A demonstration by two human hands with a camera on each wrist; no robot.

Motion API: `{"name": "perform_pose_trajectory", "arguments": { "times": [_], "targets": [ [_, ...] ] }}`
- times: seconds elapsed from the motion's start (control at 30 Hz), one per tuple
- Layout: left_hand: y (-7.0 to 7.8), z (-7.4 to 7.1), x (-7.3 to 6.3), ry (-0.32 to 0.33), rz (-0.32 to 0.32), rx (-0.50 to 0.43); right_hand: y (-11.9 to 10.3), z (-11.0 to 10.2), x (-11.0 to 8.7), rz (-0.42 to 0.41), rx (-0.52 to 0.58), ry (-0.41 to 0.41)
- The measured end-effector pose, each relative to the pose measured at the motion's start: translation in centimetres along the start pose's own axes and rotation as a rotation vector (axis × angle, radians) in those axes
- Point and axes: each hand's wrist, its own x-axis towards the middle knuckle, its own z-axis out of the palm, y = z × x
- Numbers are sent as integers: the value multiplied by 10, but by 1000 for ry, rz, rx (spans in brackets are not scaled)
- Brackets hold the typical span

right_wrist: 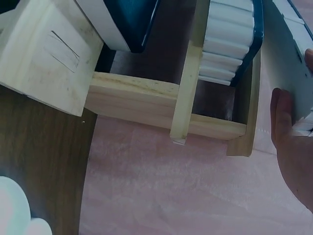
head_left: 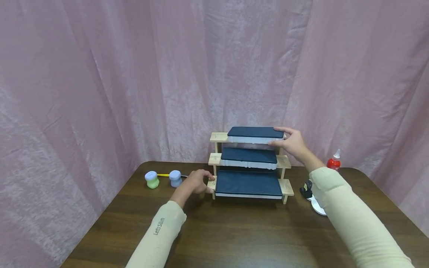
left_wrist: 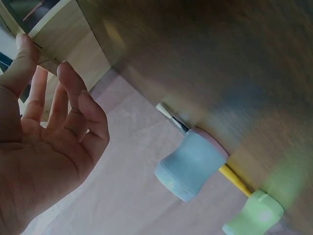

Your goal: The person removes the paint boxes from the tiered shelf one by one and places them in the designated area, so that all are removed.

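A three-step wooden stand [head_left: 286,186] holds flat boxes with white bodies and dark blue tops. My right hand [head_left: 293,142] grips the right end of the top box [head_left: 255,131], thumb underneath and fingers over the lid. In the right wrist view that box [right_wrist: 288,63] appears tilted beside the stand's upper step. On the steps below lie the middle box [head_left: 249,155] and the lowest box [head_left: 248,182]. My left hand [head_left: 197,181] pinches the left end of the lowest step, with the wood between thumb and fingers in the left wrist view.
At the left lie a green waisted piece [head_left: 152,180] and a blue one [head_left: 175,179], with a yellow stick [head_left: 163,175] and a brush [left_wrist: 171,116] by them. At the right stand a red bottle [head_left: 333,163], a black object [head_left: 306,190] and a white round piece [head_left: 318,207]. Pink curtains hang behind.
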Motion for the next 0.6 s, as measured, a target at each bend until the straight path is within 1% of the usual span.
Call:
{"name": "perform_pose_trajectory", "arguments": {
  "times": [0.07, 0.2, 0.4, 0.6],
  "targets": [
    [0, 0, 1, 4, 7, 6, 1, 1, -1, 5, 13, 7],
    [-1, -1, 2, 16, 21, 24, 4, 1, -3, 2, 6, 34],
    [-1, -1, 1, 9, 10, 15, 5, 2, -9, -1, -6, 66],
    [-2, -1, 3, 14, 11, 22, 3, 2, -14, -14, 15, 73]
  ]
}}
